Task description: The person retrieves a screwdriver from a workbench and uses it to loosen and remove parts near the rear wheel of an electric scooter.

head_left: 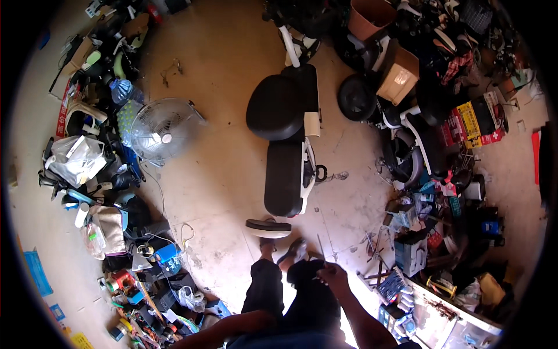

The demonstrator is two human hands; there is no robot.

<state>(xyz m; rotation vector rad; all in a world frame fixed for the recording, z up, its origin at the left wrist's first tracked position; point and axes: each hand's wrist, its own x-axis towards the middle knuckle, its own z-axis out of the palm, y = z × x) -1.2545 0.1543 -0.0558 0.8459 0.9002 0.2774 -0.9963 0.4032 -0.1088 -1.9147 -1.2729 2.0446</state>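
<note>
My right hand (331,274) is closed on a thin metal tool (319,244) beside my right thigh, its shaft pointing forward. My left hand (261,320) rests low by my left thigh, its fingers too dark to make out. Ahead of my feet stands a white and black scooter, with a wide black seat (273,104) and a long dark section (282,177) nearer me. A separate black and white padded piece (268,228) lies crosswise just in front of my shoes (293,253).
A metal floor fan (167,138) stands left among piled bags (75,160), bottles, cords and parts. On the right are more scooters (407,145), a cardboard box (398,75), a brown bin (369,14) and scattered tools. A white tray of tools (442,326) sits at lower right.
</note>
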